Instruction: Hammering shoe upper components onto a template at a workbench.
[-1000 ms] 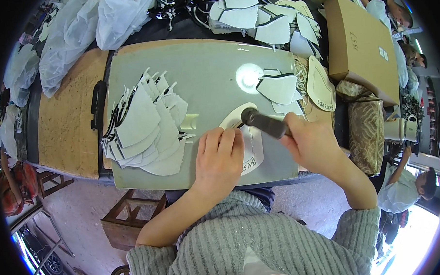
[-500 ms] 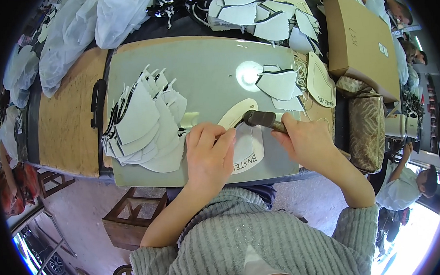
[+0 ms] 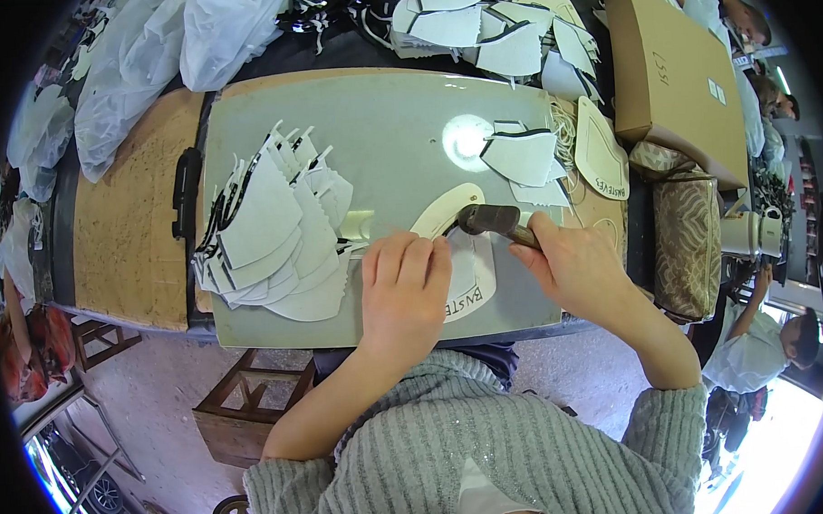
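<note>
My right hand (image 3: pixel 575 262) grips the handle of a hammer (image 3: pixel 494 220), its dark head resting low over a cream, curved template (image 3: pixel 480 282) with handwriting on it. On that template lies a white cut piece (image 3: pixel 462 262) with a black edge under the hammer head. My left hand (image 3: pixel 407 289) is closed, fingers bent and pressed together at the piece's left edge; the fingertips' exact grip is hidden. To its left a fanned stack of white pieces with black edging (image 3: pixel 275 235) covers part of the grey-green board (image 3: pixel 389 131).
A few white pieces (image 3: pixel 520 158) lie at the board's right, near coiled cord (image 3: pixel 563 134) and another cream template (image 3: pixel 600 151). Farther right stand a cardboard box (image 3: pixel 677 80) and a patterned pouch (image 3: pixel 687 247). White plastic bags (image 3: pixel 133 76) and more pieces (image 3: pixel 503 36) occupy the far side.
My left hand has turned, its fingers now folded more closely over the piece's left edge and the back of the hand facing up. The hammer and right hand have scarcely moved.
</note>
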Motion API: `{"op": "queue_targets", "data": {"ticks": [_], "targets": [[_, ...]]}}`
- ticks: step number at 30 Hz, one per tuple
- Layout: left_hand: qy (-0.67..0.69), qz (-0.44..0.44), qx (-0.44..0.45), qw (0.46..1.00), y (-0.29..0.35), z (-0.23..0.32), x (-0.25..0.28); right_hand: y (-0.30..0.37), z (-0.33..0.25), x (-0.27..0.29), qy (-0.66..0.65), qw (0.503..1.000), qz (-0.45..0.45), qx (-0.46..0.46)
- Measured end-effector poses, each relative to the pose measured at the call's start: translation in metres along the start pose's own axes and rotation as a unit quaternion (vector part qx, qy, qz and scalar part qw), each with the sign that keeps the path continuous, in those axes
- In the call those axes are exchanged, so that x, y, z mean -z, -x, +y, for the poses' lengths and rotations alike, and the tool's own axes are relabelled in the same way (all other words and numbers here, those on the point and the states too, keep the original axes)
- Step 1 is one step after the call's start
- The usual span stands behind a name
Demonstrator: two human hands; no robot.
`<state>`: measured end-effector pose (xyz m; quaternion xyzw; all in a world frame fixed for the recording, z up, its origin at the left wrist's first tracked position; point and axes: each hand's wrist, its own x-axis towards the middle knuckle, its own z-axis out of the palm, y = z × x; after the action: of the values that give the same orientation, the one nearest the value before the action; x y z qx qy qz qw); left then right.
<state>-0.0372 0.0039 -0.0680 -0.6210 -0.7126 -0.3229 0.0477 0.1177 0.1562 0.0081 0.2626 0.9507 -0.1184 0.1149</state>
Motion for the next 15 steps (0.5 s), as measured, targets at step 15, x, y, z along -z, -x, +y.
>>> {"op": "queue_targets", "data": {"ticks": [15], "targets": [[-0.037,-0.01,-0.043,0.998,-0.003,0.002,0.003,0.003,-0.016,0.003,0.022,1.0,0.006,0.0]]}}
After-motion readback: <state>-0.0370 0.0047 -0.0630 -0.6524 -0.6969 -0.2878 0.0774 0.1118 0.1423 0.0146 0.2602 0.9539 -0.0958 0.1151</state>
